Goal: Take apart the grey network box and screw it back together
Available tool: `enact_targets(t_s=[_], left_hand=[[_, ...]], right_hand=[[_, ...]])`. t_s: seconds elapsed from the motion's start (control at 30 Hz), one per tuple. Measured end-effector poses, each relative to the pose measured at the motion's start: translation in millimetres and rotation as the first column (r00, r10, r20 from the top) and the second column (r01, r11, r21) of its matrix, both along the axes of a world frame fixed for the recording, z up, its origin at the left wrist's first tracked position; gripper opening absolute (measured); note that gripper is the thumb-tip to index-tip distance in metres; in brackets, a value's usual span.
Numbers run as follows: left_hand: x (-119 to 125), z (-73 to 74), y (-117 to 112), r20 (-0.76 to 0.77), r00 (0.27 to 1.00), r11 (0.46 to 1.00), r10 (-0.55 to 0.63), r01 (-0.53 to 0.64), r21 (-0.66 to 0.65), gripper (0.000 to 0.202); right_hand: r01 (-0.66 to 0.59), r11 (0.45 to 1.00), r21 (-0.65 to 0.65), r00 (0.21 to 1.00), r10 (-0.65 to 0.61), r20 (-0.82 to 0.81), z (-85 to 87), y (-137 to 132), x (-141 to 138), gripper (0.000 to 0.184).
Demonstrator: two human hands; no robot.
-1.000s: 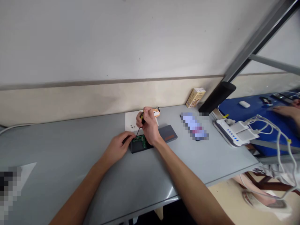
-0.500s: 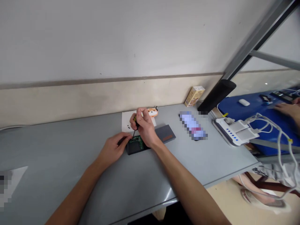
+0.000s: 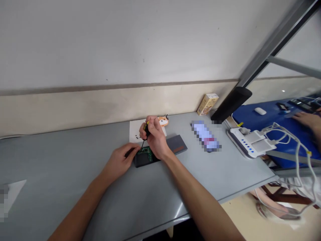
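Note:
My right hand [image 3: 154, 136] is closed around the black and yellow handle of a screwdriver [image 3: 147, 130]. The thin shaft slants down to the upper left part of a green circuit board [image 3: 149, 153]. That board sits in an opened black case [image 3: 143, 160], which lies flat on the desk. At the case's upper left corner, my left hand [image 3: 123, 157] has thumb and forefinger pinched together close to the screwdriver's tip; what is between them is too small to make out. Behind the case, several small dark screws [image 3: 136, 137] rest on a white paper [image 3: 134, 129].
Right of my right hand lies a dark grey flat panel [image 3: 177, 144], then a blurred-out phone [image 3: 206, 135]. An orange animal-faced item [image 3: 163, 121], a small carton [image 3: 207, 103], a black cylinder [image 3: 232, 103] and a power strip [image 3: 242, 144] with cables stand farther off. Another person's hand [image 3: 307, 118] is at far right.
The view has shifted slightly. My right hand still grips the screwdriver on the board, its shaft leaning a little more. My left hand keeps its pinch at the corner.

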State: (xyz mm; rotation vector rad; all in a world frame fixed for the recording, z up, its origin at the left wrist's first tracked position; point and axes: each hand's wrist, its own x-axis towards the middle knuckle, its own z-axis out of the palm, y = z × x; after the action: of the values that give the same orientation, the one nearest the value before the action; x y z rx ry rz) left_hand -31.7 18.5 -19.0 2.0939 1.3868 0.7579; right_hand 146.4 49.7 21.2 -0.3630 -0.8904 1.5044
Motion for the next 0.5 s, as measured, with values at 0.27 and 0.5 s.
enact_targets(t_s=[0.27,0.5], left_hand=[[1.4,2.3,0.3,-0.019,1.000,1.000,0.022,-0.022,-0.002,0.029],[1.4,5.0,-0.4,-0.032,0.999,0.999,0.044,-0.044,0.004,0.031]], right_hand=[[0.018,0.999,0.034,0.990,-0.022,0.141,-0.8,1.2,-1.4,0.045],[-0.021,0.996,0.081,0.997,0.015,0.072,-1.2,-1.5,-3.4,0.035]])
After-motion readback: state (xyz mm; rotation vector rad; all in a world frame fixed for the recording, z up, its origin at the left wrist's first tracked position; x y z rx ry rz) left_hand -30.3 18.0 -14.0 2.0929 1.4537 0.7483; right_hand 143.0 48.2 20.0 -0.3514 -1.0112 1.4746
